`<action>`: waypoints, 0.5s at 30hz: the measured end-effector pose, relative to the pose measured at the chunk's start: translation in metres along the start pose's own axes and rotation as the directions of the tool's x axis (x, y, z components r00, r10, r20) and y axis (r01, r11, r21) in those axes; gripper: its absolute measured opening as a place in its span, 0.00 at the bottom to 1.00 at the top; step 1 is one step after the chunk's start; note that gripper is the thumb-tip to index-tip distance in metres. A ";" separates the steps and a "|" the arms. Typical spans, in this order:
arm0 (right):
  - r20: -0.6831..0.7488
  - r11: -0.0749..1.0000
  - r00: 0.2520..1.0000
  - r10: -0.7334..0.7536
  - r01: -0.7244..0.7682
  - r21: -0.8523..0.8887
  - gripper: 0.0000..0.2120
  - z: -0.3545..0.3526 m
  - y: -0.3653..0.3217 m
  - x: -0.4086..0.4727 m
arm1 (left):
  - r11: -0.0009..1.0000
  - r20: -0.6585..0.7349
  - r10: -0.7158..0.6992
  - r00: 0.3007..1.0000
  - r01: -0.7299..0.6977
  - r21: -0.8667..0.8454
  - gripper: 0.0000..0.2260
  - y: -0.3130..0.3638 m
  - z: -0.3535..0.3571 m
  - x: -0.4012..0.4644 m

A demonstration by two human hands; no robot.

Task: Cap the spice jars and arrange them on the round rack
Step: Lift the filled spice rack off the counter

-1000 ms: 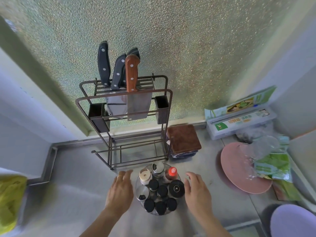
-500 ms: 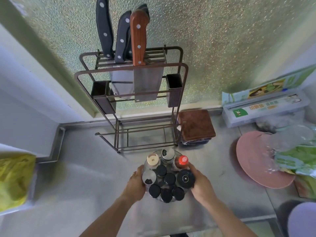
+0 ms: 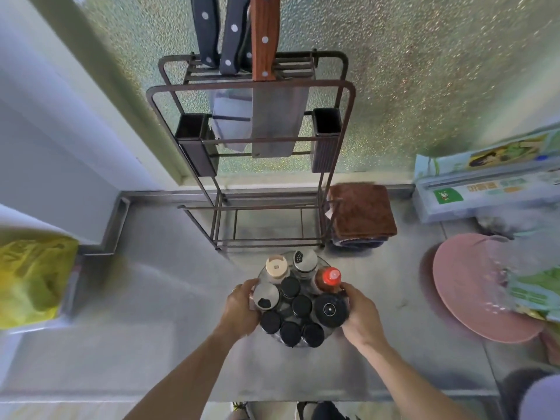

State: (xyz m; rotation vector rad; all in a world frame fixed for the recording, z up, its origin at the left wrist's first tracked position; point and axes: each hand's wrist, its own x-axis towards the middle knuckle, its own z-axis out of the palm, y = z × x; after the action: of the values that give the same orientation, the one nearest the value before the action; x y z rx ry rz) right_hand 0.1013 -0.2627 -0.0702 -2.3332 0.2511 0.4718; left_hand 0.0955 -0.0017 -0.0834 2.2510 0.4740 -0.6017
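The round rack [image 3: 321, 262] stands on the steel counter, packed with capped spice jars. Several small black-lidded jars [image 3: 290, 332] fill its middle and near side, and a larger black-lidded jar [image 3: 330, 310] sits at the right. At the back are a beige-capped jar [image 3: 276, 267], a silver shaker [image 3: 304, 260] and a red-capped bottle [image 3: 330, 277]. A silver-lidded jar [image 3: 265, 295] is at the left. My left hand [image 3: 241, 309] grips the rack's left side and my right hand [image 3: 360, 315] grips its right side.
A brown wire knife rack [image 3: 251, 86] with three knives stands just behind the round rack against a frosted window. A folded brown cloth [image 3: 362, 212] lies right of it. A pink plate [image 3: 472, 286], green packets and a wrap box [image 3: 485, 192] are at the right; a yellow bag [image 3: 30, 277] is at the left.
Both hands went from hovering open beside the rack to closing on its two sides. The view has come closer and tilted down.
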 end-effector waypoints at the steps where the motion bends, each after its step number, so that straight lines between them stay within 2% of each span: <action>1: -0.007 1.000 1.000 -0.006 0.006 -0.004 0.11 0.002 -0.002 -0.004 | 1.000 -0.007 -0.002 1.000 0.002 -0.009 0.26 -0.002 -0.003 -0.004; 4: -0.031 0.999 0.998 -0.051 0.051 0.006 0.11 0.011 -0.013 -0.020 | 0.999 -0.026 -0.012 1.000 0.011 -0.032 0.26 -0.014 -0.016 -0.019; 8: 0.009 0.994 0.995 -0.104 0.104 0.026 0.09 0.035 -0.046 -0.040 | 0.999 -0.056 -0.030 0.998 0.028 -0.033 0.25 -0.043 -0.049 -0.041; 15: 0.094 0.984 0.979 -0.179 0.181 -0.009 0.12 0.118 -0.127 -0.046 | 0.992 -0.115 -0.117 0.987 0.110 -0.066 0.24 -0.120 -0.138 -0.058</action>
State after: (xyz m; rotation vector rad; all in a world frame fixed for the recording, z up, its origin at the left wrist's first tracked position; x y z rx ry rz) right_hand 0.0682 -0.0874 -0.0508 -2.3174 -0.0085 0.4919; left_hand 0.0254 0.1699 -0.0352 2.2223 0.6746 -0.5063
